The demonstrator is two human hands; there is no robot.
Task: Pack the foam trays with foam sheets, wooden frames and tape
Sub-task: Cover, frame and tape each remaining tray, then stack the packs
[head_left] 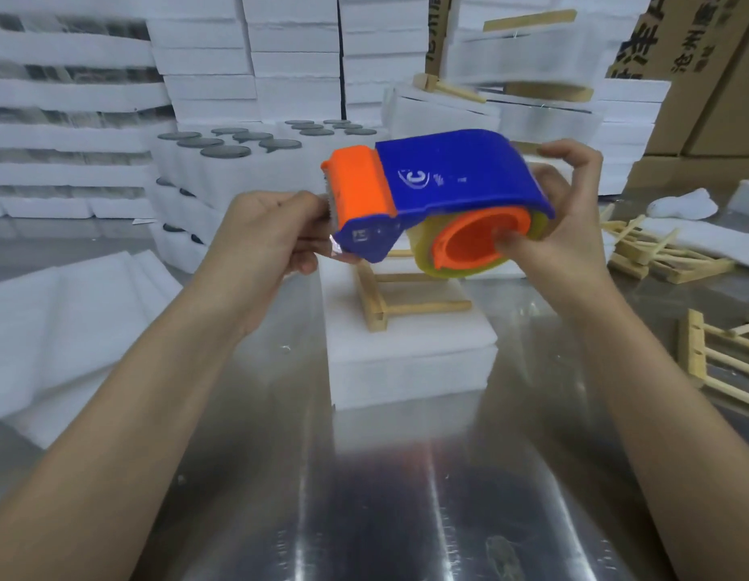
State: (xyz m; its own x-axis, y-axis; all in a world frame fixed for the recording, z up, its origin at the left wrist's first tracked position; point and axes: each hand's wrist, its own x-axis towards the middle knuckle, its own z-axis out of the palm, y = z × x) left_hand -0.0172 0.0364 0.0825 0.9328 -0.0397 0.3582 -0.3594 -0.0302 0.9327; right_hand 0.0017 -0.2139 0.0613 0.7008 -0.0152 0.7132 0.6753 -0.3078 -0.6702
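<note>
A blue and orange tape dispenser (pixel 444 178) with a roll of clear tape is held up in the air over the metal table (pixel 280 454). My right hand (pixel 561 228) grips its roll end, thumb inside the orange core. My left hand (pixel 268 232) pinches the loose tape end at the dispenser's orange cutter. Below the dispenser a white foam tray (pixel 410 362) stands on the table, covered by a foam sheet, with a wooden frame (pixel 402 301) lying on top.
A pile of foam sheets (pixel 58 329) lies at the left. Loose wooden frames (pixel 666 253) sit at the right, with one more wooden frame (pixel 720 358) at the right edge. Stacked foam trays (pixel 255 69) and cardboard boxes (pixel 708 77) fill the back.
</note>
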